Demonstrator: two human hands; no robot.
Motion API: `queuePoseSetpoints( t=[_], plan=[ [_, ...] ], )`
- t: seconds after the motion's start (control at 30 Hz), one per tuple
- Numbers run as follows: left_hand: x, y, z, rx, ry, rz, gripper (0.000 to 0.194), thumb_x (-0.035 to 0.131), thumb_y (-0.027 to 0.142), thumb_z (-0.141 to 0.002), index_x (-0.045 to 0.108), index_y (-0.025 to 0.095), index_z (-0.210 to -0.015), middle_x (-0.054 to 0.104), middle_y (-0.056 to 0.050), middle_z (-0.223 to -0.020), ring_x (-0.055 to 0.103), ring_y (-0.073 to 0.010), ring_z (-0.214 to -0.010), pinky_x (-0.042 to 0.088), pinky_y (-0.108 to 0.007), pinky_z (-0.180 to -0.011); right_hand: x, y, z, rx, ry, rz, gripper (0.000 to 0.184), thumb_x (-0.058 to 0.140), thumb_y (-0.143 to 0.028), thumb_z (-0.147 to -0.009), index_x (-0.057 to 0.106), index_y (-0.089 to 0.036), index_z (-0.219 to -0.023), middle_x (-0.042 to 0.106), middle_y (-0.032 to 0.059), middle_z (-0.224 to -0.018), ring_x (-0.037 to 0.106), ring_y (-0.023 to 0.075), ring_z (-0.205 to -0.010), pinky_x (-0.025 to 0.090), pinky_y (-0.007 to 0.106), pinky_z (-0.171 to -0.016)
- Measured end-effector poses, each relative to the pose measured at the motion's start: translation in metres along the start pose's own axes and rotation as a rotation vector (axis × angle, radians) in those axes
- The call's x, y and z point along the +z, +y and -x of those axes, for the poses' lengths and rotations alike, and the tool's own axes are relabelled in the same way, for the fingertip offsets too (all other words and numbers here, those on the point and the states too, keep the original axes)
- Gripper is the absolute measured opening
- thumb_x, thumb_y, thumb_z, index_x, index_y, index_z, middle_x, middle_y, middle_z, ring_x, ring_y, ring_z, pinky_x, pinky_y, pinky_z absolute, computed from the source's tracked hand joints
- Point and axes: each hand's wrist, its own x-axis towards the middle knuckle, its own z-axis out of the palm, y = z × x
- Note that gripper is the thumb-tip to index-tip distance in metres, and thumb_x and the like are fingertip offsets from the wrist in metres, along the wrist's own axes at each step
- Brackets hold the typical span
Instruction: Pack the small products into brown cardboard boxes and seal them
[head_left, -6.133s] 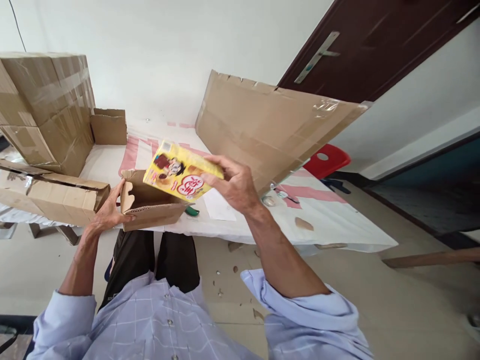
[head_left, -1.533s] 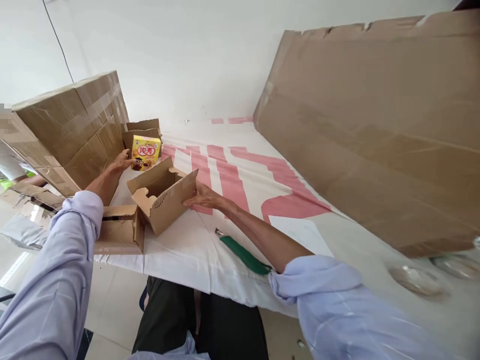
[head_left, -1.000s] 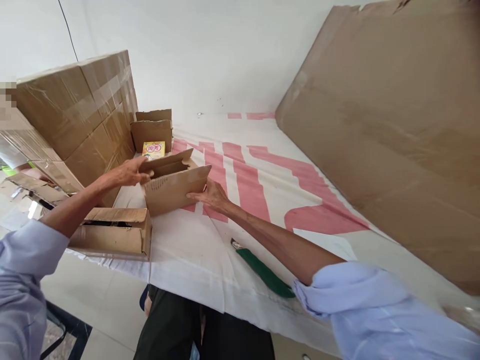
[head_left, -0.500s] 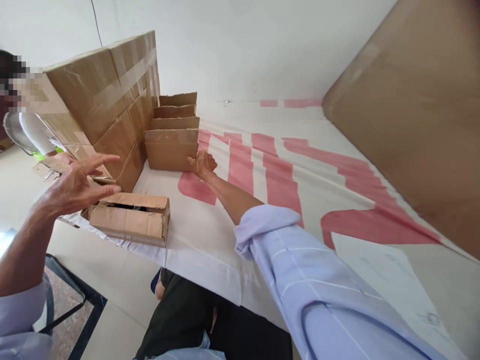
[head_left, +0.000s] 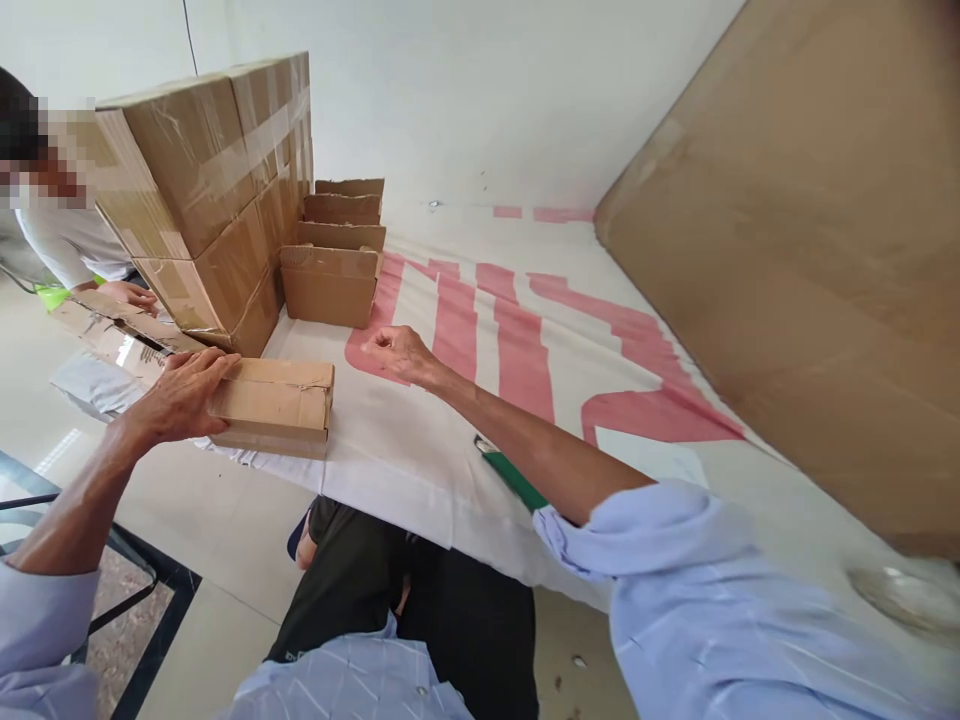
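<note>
My left hand (head_left: 182,395) is laid on the near end of a low cardboard box (head_left: 274,405) at the table's front left edge, fingers curled around its corner. My right hand (head_left: 395,349) hovers over the white and pink table cover (head_left: 465,330), fingers loosely curled with nothing in them. Beyond it a row of small open cardboard boxes (head_left: 330,285) stands against a stack of large taped cartons (head_left: 217,190). A green-handled knife (head_left: 514,475) lies on the cover, partly hidden by my right forearm.
A big flat cardboard sheet (head_left: 795,250) leans over the table's right side. At the far left another person (head_left: 60,235) stands with a hand on a long opened carton (head_left: 112,335). A tape roll (head_left: 900,595) lies at lower right.
My right hand has let go of the small box in the row and drawn back toward me. My left hand has dropped onto the low box at the table's edge.
</note>
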Motion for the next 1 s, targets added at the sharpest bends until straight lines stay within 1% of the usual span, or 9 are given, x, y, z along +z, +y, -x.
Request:
queuePoseSetpoints(
  t=[0.13, 0.3, 0.37, 0.47, 0.63, 0.73, 0.8, 0.87, 1.0],
  plan=[
    [0.005, 0.021, -0.003, 0.041, 0.025, 0.016, 0.088, 0.08, 0.043, -0.083, 0.053, 0.023, -0.164, 0.069, -0.016, -0.157, 0.059, -0.044, -0.153, 0.034, -0.058, -0.133, -0.017, -0.01, 0.048, -0.038, -0.163, -0.308, 0.029, 0.082, -0.046, -0.091, 0.071, -0.02, -0.086, 0.075, 0.0039, -0.085, 0.067, 0.0162, -0.071, 0.058, 0.03, -0.068],
    [-0.003, 0.015, -0.022, 0.013, -0.1, -0.046, 0.112, 0.088, 0.045, -0.074, 0.041, 0.023, -0.174, 0.054, -0.021, -0.174, 0.045, -0.0491, -0.164, 0.037, -0.061, -0.129, -0.028, -0.024, 0.083, 0.01, -0.173, -0.376, 0.028, 0.087, -0.044, -0.088, 0.072, -0.02, -0.088, 0.075, 0.004, -0.087, 0.068, 0.0157, -0.072, 0.059, 0.029, -0.066],
    [-0.008, 0.009, -0.028, 0.011, -0.147, -0.054, 0.11, 0.087, 0.044, -0.074, 0.044, 0.022, -0.172, 0.058, -0.021, -0.17, 0.049, -0.0495, -0.161, 0.039, -0.061, -0.128, -0.03, -0.027, 0.092, 0.042, -0.168, -0.378, 0.028, 0.088, -0.044, -0.088, 0.072, -0.02, -0.088, 0.074, 0.0041, -0.085, 0.069, 0.0163, -0.072, 0.057, 0.028, -0.064],
    [-0.008, 0.015, -0.028, 0.052, -0.108, -0.047, 0.101, 0.087, 0.043, -0.075, 0.051, 0.021, -0.167, 0.065, -0.02, -0.161, 0.059, -0.0476, -0.151, 0.041, -0.059, -0.126, -0.03, -0.028, 0.104, 0.043, -0.147, -0.389, 0.032, 0.089, -0.048, -0.087, 0.073, -0.021, -0.093, 0.075, 0.0051, -0.086, 0.07, 0.0182, -0.074, 0.057, 0.029, -0.063],
    [0.019, 0.074, -0.018, 0.124, 0.035, 0.037, 0.1, 0.093, 0.046, -0.075, 0.053, 0.02, -0.163, 0.066, -0.021, -0.159, 0.063, -0.0467, -0.147, 0.04, -0.059, -0.124, -0.033, -0.022, 0.128, -0.073, 0.0, -0.345, 0.046, 0.083, -0.061, -0.085, 0.075, -0.021, -0.106, 0.078, 0.0087, -0.109, 0.069, 0.0208, -0.087, 0.062, 0.037, -0.077],
    [0.035, 0.116, -0.017, 0.187, 0.095, 0.154, 0.105, 0.098, 0.054, -0.073, 0.054, 0.022, -0.162, 0.07, -0.021, -0.153, 0.065, -0.0483, -0.144, 0.041, -0.062, -0.124, -0.045, -0.014, 0.148, -0.104, 0.109, -0.268, 0.048, 0.08, -0.062, -0.085, 0.075, -0.021, -0.111, 0.077, 0.0109, -0.116, 0.071, 0.0243, -0.097, 0.062, 0.042, -0.085],
    [0.043, 0.129, -0.015, 0.25, 0.121, 0.272, 0.11, 0.101, 0.058, -0.07, 0.053, 0.023, -0.163, 0.069, -0.02, -0.155, 0.064, -0.0483, -0.145, 0.04, -0.062, -0.126, -0.056, -0.006, 0.164, -0.106, 0.164, -0.208, 0.048, 0.08, -0.062, -0.085, 0.076, -0.022, -0.112, 0.077, 0.0117, -0.118, 0.071, 0.0259, -0.099, 0.061, 0.042, -0.085],
    [0.05, 0.126, -0.01, 0.28, 0.166, 0.429, 0.119, 0.104, 0.06, -0.067, 0.049, 0.026, -0.167, 0.063, -0.02, -0.164, 0.06, -0.0478, -0.152, 0.038, -0.062, -0.13, -0.068, 0.003, 0.18, -0.1, 0.203, -0.16, 0.049, 0.081, -0.063, -0.084, 0.076, -0.023, -0.111, 0.078, 0.0123, -0.121, 0.071, 0.0262, -0.098, 0.061, 0.041, -0.082],
    [0.077, 0.09, 0.006, 0.179, 0.248, 0.792, 0.131, 0.104, 0.067, -0.065, 0.043, 0.027, -0.173, 0.046, -0.023, -0.18, 0.044, -0.05, -0.167, 0.039, -0.066, -0.134, -0.081, 0.018, 0.202, -0.064, 0.234, -0.14, 0.052, 0.082, -0.068, -0.083, 0.077, -0.023, -0.109, 0.079, 0.013, -0.121, 0.071, 0.0258, -0.095, 0.061, 0.042, -0.081]
  ],
)
